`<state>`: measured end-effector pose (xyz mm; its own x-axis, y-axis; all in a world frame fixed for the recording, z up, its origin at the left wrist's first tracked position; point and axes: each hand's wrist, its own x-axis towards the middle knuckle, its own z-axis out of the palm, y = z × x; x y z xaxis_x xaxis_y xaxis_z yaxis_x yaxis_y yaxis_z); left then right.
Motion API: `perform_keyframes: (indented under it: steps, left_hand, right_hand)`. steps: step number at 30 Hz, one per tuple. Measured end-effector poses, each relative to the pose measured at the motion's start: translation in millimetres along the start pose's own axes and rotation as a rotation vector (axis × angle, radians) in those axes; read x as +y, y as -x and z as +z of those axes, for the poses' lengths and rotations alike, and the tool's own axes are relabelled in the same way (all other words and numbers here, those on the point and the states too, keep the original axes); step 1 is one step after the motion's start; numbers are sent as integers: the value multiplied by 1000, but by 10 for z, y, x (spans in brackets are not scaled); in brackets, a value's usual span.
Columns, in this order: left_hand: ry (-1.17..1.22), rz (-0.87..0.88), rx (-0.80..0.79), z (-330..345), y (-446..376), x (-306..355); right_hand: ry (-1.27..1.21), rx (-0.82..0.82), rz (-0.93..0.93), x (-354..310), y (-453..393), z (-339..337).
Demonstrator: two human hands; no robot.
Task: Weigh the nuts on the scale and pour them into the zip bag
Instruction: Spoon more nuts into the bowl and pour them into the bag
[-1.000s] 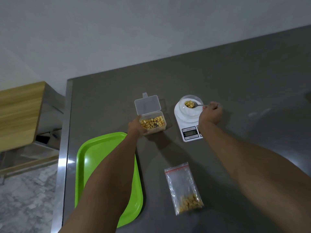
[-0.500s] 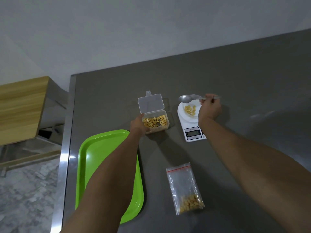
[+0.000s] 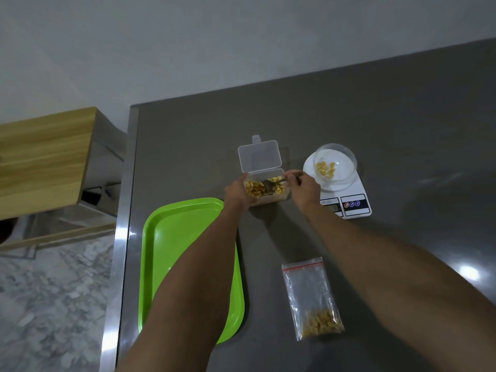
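Bag: the zip bag point(image 3: 312, 296) lies flat on the worktop point(image 3: 402, 130), nearest the person, a small heap of nuts at its bottom, parked within reach for the pour.
Tray: green tray point(image 3: 171, 237) sits left, under the left forearm, nothing visible on it.
Left hand: left hand point(image 3: 236, 193) wraps the near-left corner of the box point(image 3: 265, 187), a steadying grip so it won't skid.
Right hand: right hand point(image 3: 306, 187) pinches the spoon point(image 3: 279, 181) handle, bowl down among the nuts point(image 3: 255, 187), probably mid-scoop, though blur hides any load.
Scale: scale point(image 3: 346, 200) sits just right of the box for a short carry; its clear bowl point(image 3: 336, 163) holds a few nuts. Display unreadable.
Lid: hinged back, open.
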<state>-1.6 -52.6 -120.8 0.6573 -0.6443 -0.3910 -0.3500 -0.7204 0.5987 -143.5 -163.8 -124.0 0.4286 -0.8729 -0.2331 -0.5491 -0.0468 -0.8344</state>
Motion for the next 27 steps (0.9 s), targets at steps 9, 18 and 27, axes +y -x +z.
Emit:
perform_keyframes:
  steps: [9, 18, 27]
  left_hand:
    - [42, 19, 3, -8, 12, -11]
    - [28, 6, 4, 4, -19, -23]
    - [-68, -14, -9, 26, -92, -40]
  right_hand:
    - [-441, 141, 380, 12, -52, 45]
    - [-678, 211, 479, 54, -40, 14]
    - [-852, 295, 488, -123, -68, -130]
